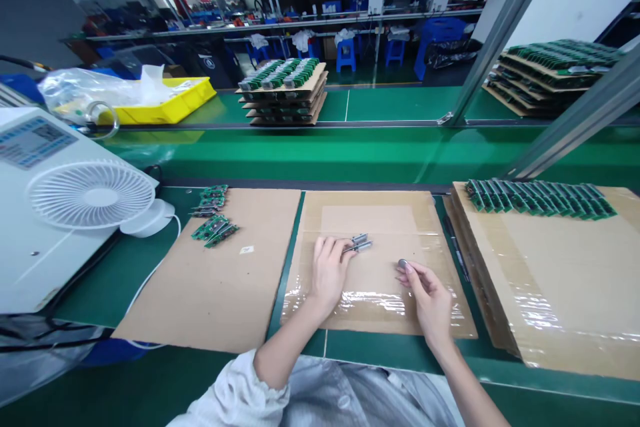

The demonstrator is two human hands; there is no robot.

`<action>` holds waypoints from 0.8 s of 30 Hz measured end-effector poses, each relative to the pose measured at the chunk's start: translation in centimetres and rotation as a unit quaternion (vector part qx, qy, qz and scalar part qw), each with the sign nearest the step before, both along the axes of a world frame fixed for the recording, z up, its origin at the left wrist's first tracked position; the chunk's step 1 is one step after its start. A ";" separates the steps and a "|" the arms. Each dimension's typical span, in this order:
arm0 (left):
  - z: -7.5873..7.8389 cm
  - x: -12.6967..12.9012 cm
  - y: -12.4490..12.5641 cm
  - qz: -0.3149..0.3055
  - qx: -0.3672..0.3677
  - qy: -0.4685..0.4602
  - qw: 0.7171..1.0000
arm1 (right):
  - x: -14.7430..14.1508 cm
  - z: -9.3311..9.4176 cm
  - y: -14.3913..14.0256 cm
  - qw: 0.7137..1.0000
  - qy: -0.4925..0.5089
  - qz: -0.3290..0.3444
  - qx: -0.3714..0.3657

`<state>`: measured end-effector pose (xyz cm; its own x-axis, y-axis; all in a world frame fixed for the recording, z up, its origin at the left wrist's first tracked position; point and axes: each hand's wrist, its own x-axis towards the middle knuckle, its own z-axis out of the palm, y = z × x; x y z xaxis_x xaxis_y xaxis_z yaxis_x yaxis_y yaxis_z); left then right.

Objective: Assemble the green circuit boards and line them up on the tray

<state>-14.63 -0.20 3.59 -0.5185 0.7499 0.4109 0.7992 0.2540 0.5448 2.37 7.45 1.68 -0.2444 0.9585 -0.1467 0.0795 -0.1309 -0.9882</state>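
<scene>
pins [361, 243]: shiny metal | board [380, 213]: matt brown cardboard, glossy clear tape | surface [300, 153]: smooth green, slight sheen | fan [93, 195]: white plastic | tray [170, 107]: yellow plastic

Three cardboard sheets are lying side by side on the tabletop [380, 147] before me. My hands are resting on the middle sheet [380, 213], circuit boards [213, 217] lying on the left sheet [215, 280], a row of boards [540, 198] along the right sheet's [565, 267] far edge.

An electronics assembly workshop: green workbench [380, 153], stacked circuit boards [543, 198] (more on trays behind), cluttered parts shelves [320, 13].
</scene>
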 end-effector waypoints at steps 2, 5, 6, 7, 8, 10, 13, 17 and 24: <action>0.5 -0.4 -0.8 0.018 -0.013 0.000 1.000 | 0.1 0.0 -0.1 1.000 -0.008 0.000 -0.003; 1.3 -3.3 -2.7 0.088 -0.039 0.015 0.995 | 0.4 -0.1 -0.3 1.000 -0.027 -0.008 -0.010; 1.5 -4.9 -3.6 0.128 -0.047 0.023 0.990 | 0.5 -0.1 -0.3 0.999 -0.034 -0.011 -0.013; 1.7 -6.8 -4.7 0.173 -0.055 0.033 0.983 | 0.6 -0.2 -0.3 0.999 -0.040 -0.012 -0.016; 1.9 -8.8 -5.8 0.222 -0.060 0.041 0.972 | 0.6 -0.2 -0.3 0.999 -0.045 -0.010 -0.019; 2.1 -12.7 -8.2 0.303 -0.069 0.052 0.949 | 0.7 -0.3 -0.2 0.998 -0.051 -0.006 -0.021; 1.9 -16.9 -10.9 0.346 -0.087 0.048 0.933 | 0.7 -0.2 -0.2 0.998 -0.067 -0.003 -0.019; 1.6 -18.9 -12.0 0.331 -0.086 0.032 0.939 | 0.6 -0.1 -0.1 0.998 -0.061 -0.007 -0.022; 1.2 -17.4 -10.0 0.296 -0.009 -0.056 0.954 | 0.2 0.5 0.0 1.000 -0.017 -0.021 -0.005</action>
